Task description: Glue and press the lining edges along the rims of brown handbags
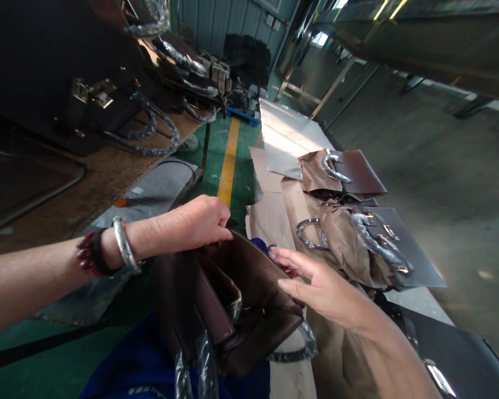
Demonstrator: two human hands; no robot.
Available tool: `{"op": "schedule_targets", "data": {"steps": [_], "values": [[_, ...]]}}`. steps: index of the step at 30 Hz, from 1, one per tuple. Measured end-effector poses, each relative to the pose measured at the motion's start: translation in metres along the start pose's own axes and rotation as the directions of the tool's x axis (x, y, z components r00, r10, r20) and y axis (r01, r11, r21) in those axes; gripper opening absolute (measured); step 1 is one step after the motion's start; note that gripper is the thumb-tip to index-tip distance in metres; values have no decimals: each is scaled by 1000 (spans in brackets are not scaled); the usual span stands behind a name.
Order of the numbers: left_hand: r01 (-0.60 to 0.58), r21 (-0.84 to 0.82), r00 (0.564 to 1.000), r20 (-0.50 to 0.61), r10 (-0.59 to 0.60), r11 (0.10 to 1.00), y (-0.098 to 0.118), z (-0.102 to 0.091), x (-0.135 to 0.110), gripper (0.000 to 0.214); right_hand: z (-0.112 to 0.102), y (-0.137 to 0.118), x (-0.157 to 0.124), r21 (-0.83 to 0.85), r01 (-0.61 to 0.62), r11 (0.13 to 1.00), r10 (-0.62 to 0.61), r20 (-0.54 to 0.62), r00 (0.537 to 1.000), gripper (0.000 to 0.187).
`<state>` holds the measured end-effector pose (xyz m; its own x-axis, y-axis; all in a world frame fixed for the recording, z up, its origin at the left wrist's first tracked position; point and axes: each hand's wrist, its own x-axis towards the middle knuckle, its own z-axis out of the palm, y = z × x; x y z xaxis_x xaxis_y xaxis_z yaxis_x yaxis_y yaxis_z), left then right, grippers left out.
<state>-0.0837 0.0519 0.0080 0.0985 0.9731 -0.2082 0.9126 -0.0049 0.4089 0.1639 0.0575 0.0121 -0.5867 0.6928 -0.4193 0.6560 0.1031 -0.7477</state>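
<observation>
A dark brown handbag [266,271] sits open in front of my body, over blue clothing, its mouth facing up and a lining or flap showing inside. My left hand [203,221] is closed, thumb and fingers pinching the bag's far left rim. At the right rim is my right hand [311,277], fingers stretched and apart, seemingly touching the bag's outer side without gripping it. Plastic-wrapped handles [205,366] hang at the bag's near side, and another wrapped handle [301,346] loops out on the right.
More handbags, one dark brown [357,172] and one stuffed with brown paper [345,238], lie on a paper-covered table [270,216] to the right. On the left, a wooden bench [120,160] bears black bags [95,105]. A yellow line [228,160] crosses the green floor.
</observation>
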Motion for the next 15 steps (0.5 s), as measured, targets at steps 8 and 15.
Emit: {"op": "schedule_targets", "data": {"steps": [8, 15], "values": [[-67, -60, 997, -39, 65, 996, -4, 4, -5, 24, 21, -25, 39, -195, 176, 965, -202, -123, 972, 32], [-78, -45, 997, -1, 78, 996, -6, 3, -10, 22, 39, -25, 59, -281, 201, 938, -238, -102, 966, 29]]}}
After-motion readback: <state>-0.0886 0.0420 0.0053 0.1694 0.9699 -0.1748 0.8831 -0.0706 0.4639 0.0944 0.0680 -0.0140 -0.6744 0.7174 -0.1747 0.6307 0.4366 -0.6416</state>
